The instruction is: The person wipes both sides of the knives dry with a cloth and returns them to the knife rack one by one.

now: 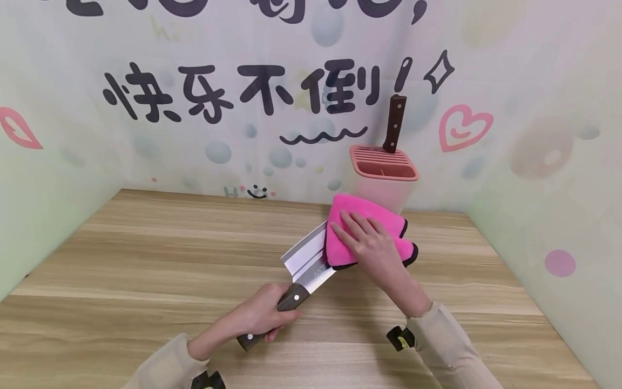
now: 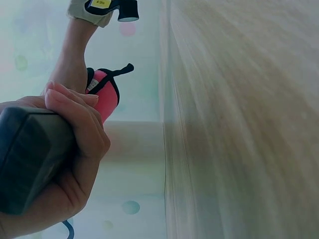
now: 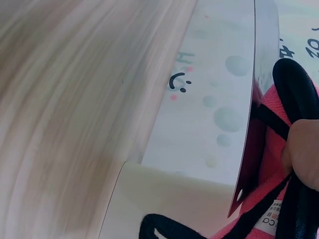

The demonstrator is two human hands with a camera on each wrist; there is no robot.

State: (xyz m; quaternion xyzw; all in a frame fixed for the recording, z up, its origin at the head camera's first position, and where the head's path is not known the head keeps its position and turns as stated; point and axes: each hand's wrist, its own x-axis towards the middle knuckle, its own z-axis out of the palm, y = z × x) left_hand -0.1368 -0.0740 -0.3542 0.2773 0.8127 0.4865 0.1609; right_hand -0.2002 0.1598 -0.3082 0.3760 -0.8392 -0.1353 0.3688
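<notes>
Left grip (image 1: pixel 266 312) clamped round the dark riveted handle of a cleaver (image 1: pixel 316 276), roughly mid-handle; butt end pokes out on the near side of the grip, blade runs off the other side, up and right in head view, its far part hidden under a pink cloth (image 1: pixel 337 246); right grip (image 1: pixel 373 247) clamped on that cloth, fingers laid over its top, thumb pressing its black-trimmed folds in right wrist view; so cloth sits directly under the right fingers, touching the blade, and the left grip is on the handle only, apart from the cloth; cleaver and both hands held up off the wood-grain table (image 1: pixel 160 281), handle clear of it in left wrist view; white tag shows on the cloth; just behind cloth, a pink knife block (image 1: pixel 376 189), partly covered by it, with one dark-handled knife (image 1: pixel 396 123) upright in its slots; printed wall sheet (image 1: pixel 194 151) behind.
</notes>
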